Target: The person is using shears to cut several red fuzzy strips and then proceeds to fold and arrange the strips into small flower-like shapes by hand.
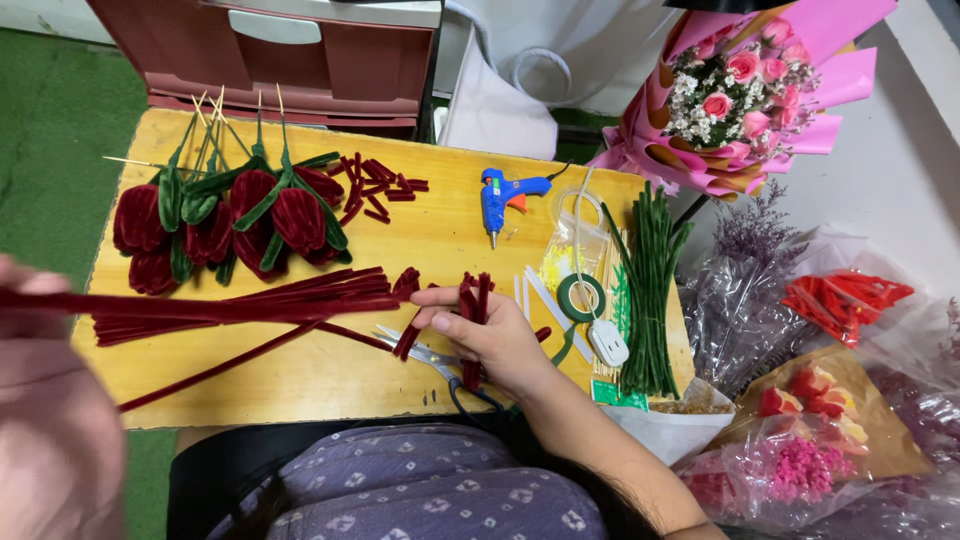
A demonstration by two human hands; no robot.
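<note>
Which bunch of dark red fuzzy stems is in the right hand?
The short folded bunch, gripped upright in the right hand beside the scissors. The long stems lie flat across the board, and the cut bits lie near the glue gun.

Deep red and green against a yellow wooden counter (330,375).
Dark red fuzzy wires (240,305) lie beside red fabric roses (235,225) with green leaves; a blue glue gun (500,198) has an orange trigger, the stems (650,290) are dark green, the bouquet (745,95) pink, the dress (420,495) purple with white dots.
</note>
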